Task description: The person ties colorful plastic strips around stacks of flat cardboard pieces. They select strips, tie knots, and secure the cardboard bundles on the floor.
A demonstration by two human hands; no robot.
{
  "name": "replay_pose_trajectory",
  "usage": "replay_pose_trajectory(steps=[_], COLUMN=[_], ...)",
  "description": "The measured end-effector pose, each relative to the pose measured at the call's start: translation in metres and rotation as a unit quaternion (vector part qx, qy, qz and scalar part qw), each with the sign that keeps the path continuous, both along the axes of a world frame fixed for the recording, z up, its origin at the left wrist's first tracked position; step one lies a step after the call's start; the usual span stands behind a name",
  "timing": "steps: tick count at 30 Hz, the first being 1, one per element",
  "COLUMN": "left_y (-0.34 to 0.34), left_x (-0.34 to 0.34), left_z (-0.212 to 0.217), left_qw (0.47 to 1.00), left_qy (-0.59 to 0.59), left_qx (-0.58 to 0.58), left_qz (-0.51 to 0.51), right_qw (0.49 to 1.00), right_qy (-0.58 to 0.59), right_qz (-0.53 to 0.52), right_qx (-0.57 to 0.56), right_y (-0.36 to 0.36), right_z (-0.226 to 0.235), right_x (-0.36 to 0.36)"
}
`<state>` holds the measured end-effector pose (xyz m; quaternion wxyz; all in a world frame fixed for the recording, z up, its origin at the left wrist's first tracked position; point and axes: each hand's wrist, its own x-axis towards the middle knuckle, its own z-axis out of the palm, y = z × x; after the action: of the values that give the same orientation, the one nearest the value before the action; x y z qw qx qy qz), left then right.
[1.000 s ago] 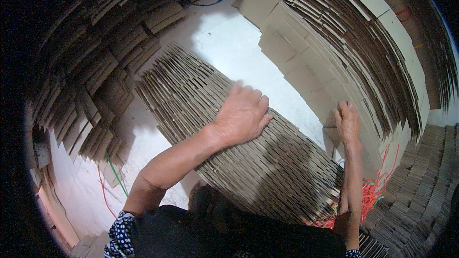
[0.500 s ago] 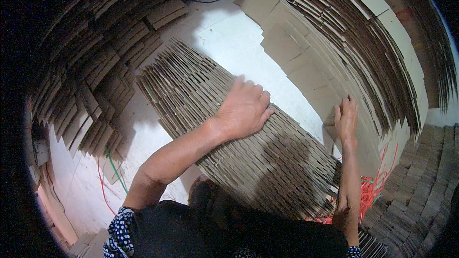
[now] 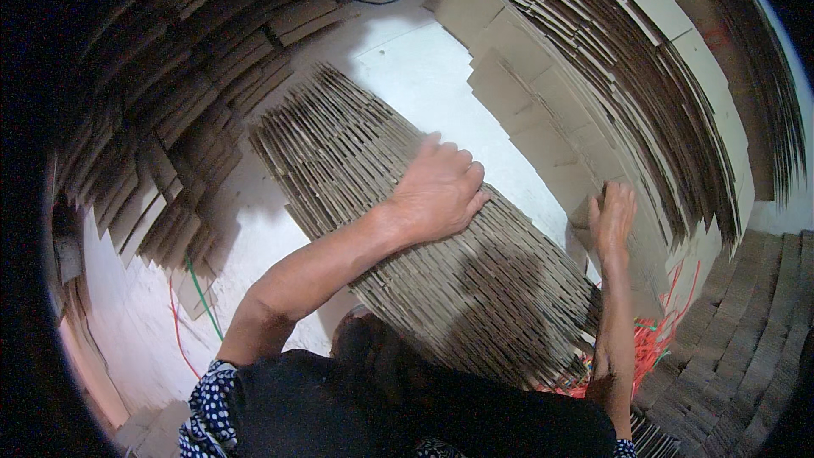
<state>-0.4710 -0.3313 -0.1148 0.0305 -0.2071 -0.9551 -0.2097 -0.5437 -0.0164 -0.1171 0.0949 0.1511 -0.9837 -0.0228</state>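
A long fanned stack of flat brown cardboard pieces (image 3: pixel 373 148) lies slantwise before me, their edges facing up. My left hand (image 3: pixel 441 187) presses on the middle of it, closed, with the fingers bent over the far edge and the thumb on top. Off to the right, my right hand (image 3: pixel 612 216) is at the cardboard sheets (image 3: pixel 543 131) that lean along the right-hand row. Its fingers are curled and the thumb stands a little apart; what lies under the fingertips is hidden.
Tall rows of cardboard (image 3: pixel 661 85) curve along the right, with more uneven stacks (image 3: pixel 161 144) at the left. Red straps (image 3: pixel 649 348) lie tangled beside my right forearm. A green strap (image 3: pixel 201 293) and a red one hang at left. Pale floor (image 3: pixel 441 68) shows between the stacks.
My right hand has drawn slightly nearer to me, and its fingers have curled from a straighter pose. My left hand stays on the stack. The view has shifted slightly.
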Motion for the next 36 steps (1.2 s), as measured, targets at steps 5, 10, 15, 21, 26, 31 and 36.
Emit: replay_pose_trajectory(steps=[5, 10, 15, 21, 26, 31, 36], left_y=[0.004, 0.000, -0.003, 0.001, -0.001, 0.002, 0.001], left_x=[-0.002, 0.003, 0.006, -0.001, 0.001, 0.000, 0.004], left_z=[-0.007, -0.016, -0.014, -0.011, -0.011, -0.012, -0.013], left_qw=[1.000, 0.999, 0.999, 0.997, 0.998, 0.998, 0.997], left_qy=[0.002, 0.027, 0.042, 0.059, 0.058, 0.052, 0.062], left_qx=[0.008, 0.013, 0.021, 0.038, 0.032, 0.020, 0.025], left_qz=[-0.003, 0.016, 0.016, 0.018, 0.021, 0.015, 0.025], right_qw=[0.991, 0.975, 0.972, 0.922, 0.909, 0.907, 0.898], right_qy=[-0.049, -0.104, -0.142, -0.226, -0.292, -0.296, -0.307], right_qz=[0.053, 0.067, 0.092, 0.197, 0.180, 0.202, 0.203], right_qx=[-0.109, -0.185, -0.165, -0.244, -0.237, -0.220, -0.242], right_y=[0.026, -0.005, -0.096, -0.158, -0.162, -0.149, -0.142], right_z=[-0.013, 0.002, 0.061, 0.025, 0.014, 0.013, 0.015], right_x=[0.006, 0.014, 0.014, -0.002, 0.000, 0.002, 0.008])
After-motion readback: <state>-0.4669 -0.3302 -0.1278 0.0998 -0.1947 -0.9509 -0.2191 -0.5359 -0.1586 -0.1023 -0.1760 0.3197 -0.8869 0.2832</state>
